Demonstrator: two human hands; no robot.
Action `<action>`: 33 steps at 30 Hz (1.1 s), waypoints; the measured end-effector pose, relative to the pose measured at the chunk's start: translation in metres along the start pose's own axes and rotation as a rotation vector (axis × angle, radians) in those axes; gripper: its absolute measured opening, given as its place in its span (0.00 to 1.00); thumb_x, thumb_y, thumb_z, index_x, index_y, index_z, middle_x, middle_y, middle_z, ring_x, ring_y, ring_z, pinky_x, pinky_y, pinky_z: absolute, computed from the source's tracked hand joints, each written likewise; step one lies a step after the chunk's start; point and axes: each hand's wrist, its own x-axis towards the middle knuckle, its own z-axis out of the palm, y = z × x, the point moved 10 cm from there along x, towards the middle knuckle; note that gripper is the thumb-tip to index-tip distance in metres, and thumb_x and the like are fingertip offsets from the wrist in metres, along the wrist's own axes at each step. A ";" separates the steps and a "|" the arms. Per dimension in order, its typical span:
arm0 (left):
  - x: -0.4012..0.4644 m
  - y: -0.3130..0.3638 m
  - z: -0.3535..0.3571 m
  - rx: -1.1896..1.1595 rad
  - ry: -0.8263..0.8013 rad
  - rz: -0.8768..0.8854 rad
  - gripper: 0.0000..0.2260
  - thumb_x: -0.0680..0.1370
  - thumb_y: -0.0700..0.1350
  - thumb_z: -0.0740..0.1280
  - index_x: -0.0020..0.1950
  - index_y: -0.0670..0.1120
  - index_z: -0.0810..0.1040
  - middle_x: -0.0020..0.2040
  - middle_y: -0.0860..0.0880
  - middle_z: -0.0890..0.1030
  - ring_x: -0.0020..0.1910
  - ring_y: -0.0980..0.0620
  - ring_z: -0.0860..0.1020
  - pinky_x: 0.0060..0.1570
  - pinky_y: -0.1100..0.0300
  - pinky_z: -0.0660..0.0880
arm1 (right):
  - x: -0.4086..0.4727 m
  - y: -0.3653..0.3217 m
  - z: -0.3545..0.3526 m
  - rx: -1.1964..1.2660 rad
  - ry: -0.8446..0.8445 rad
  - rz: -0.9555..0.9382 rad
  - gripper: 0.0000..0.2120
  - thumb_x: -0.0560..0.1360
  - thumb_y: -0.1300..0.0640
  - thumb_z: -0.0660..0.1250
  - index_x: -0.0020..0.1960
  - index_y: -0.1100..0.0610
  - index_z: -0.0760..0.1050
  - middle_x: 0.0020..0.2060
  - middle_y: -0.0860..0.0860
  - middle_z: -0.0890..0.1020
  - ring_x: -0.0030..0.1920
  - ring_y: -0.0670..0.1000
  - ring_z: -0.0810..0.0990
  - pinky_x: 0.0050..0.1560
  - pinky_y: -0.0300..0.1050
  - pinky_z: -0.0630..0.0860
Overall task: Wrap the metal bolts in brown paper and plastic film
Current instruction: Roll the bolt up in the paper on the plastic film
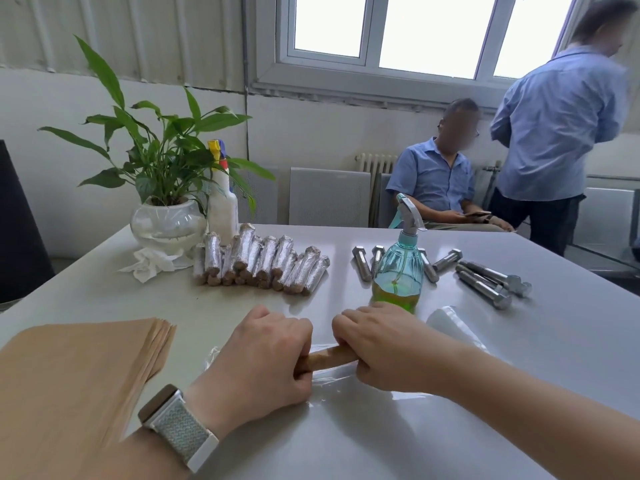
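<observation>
I am gripping the brown-paper-wrapped bolt [330, 358] with left hand [263, 362] and right hand [384, 348], fingers curled around both ends, holding it on clear plastic film [346, 386] for rolling.

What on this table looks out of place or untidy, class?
A crumpled white tissue lies loose beside the plant bowl, away from the wrapping. The bare bolts lie scattered at different angles, unlike the neat pile of wrapped bolts. Nothing looks spilled or damaged.
</observation>
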 end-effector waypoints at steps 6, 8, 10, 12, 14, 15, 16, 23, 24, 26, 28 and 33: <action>0.002 0.000 0.000 0.000 -0.011 -0.004 0.09 0.60 0.53 0.68 0.35 0.52 0.71 0.29 0.57 0.74 0.31 0.55 0.73 0.41 0.59 0.74 | -0.014 0.005 0.003 0.098 0.042 -0.017 0.08 0.76 0.56 0.58 0.55 0.53 0.67 0.47 0.49 0.76 0.41 0.55 0.75 0.43 0.49 0.70; 0.002 0.001 0.001 -0.006 -0.023 -0.007 0.09 0.60 0.54 0.68 0.35 0.53 0.71 0.29 0.57 0.74 0.31 0.55 0.73 0.41 0.59 0.75 | -0.017 0.007 0.005 0.165 0.050 -0.019 0.08 0.78 0.55 0.59 0.57 0.52 0.69 0.49 0.48 0.75 0.44 0.54 0.75 0.43 0.50 0.71; 0.002 -0.001 0.002 -0.019 -0.033 -0.016 0.09 0.61 0.54 0.68 0.35 0.53 0.71 0.30 0.58 0.75 0.32 0.56 0.73 0.42 0.59 0.75 | -0.019 0.013 0.009 0.266 0.044 0.009 0.09 0.79 0.54 0.61 0.59 0.51 0.70 0.51 0.47 0.74 0.47 0.51 0.74 0.45 0.48 0.71; 0.001 -0.004 0.005 -0.043 -0.051 -0.025 0.08 0.63 0.55 0.67 0.36 0.53 0.73 0.32 0.57 0.76 0.34 0.55 0.74 0.44 0.57 0.74 | -0.020 0.021 0.013 0.368 0.045 0.051 0.10 0.78 0.53 0.65 0.60 0.50 0.72 0.51 0.46 0.74 0.48 0.48 0.73 0.47 0.42 0.70; 0.002 -0.007 0.009 -0.056 -0.088 -0.036 0.08 0.66 0.56 0.65 0.38 0.53 0.74 0.35 0.57 0.77 0.38 0.54 0.75 0.49 0.57 0.71 | -0.022 0.024 0.016 0.448 0.075 0.067 0.11 0.78 0.53 0.67 0.60 0.51 0.75 0.51 0.47 0.74 0.48 0.46 0.72 0.49 0.39 0.69; 0.002 -0.007 0.011 -0.056 -0.107 -0.040 0.09 0.67 0.57 0.65 0.40 0.53 0.74 0.37 0.57 0.78 0.40 0.54 0.76 0.51 0.58 0.69 | -0.024 0.024 0.017 0.469 0.094 0.065 0.12 0.78 0.54 0.67 0.61 0.51 0.75 0.51 0.47 0.74 0.49 0.45 0.72 0.49 0.37 0.69; 0.003 -0.008 0.013 -0.053 -0.118 -0.039 0.10 0.69 0.58 0.65 0.42 0.53 0.75 0.39 0.57 0.79 0.42 0.54 0.75 0.53 0.59 0.67 | -0.026 0.024 0.018 0.478 0.111 0.061 0.12 0.78 0.54 0.66 0.61 0.51 0.75 0.52 0.47 0.74 0.49 0.45 0.72 0.50 0.35 0.68; 0.001 -0.008 0.019 -0.015 -0.144 -0.023 0.15 0.73 0.65 0.65 0.50 0.56 0.74 0.48 0.58 0.78 0.51 0.58 0.72 0.57 0.63 0.61 | -0.039 0.022 0.020 0.545 0.243 0.044 0.13 0.82 0.52 0.61 0.63 0.51 0.78 0.51 0.48 0.76 0.50 0.43 0.74 0.53 0.29 0.67; 0.001 -0.007 0.019 -0.021 -0.138 -0.020 0.15 0.73 0.65 0.66 0.50 0.55 0.75 0.48 0.58 0.78 0.51 0.57 0.72 0.57 0.62 0.61 | -0.040 0.023 0.021 0.547 0.261 0.051 0.13 0.81 0.52 0.62 0.62 0.52 0.79 0.50 0.48 0.76 0.50 0.44 0.74 0.54 0.31 0.69; 0.001 -0.007 0.016 -0.052 -0.114 -0.018 0.15 0.73 0.65 0.66 0.49 0.55 0.76 0.48 0.58 0.79 0.50 0.58 0.73 0.58 0.61 0.63 | -0.042 0.023 0.023 0.547 0.298 0.071 0.13 0.80 0.52 0.63 0.61 0.52 0.80 0.49 0.49 0.77 0.50 0.46 0.76 0.54 0.37 0.72; -0.001 -0.013 0.012 -0.134 -0.129 -0.047 0.13 0.76 0.63 0.64 0.48 0.55 0.78 0.47 0.60 0.79 0.50 0.63 0.73 0.59 0.62 0.63 | -0.043 0.022 0.022 0.538 0.329 0.080 0.13 0.80 0.50 0.62 0.60 0.52 0.81 0.48 0.49 0.78 0.48 0.48 0.77 0.52 0.39 0.72; -0.003 -0.040 -0.009 -0.243 -0.135 -0.135 0.02 0.74 0.48 0.72 0.43 0.56 0.81 0.41 0.61 0.79 0.44 0.63 0.76 0.50 0.61 0.72 | -0.044 0.021 0.017 0.543 0.385 0.071 0.13 0.79 0.51 0.63 0.57 0.53 0.83 0.45 0.48 0.79 0.45 0.49 0.77 0.50 0.37 0.71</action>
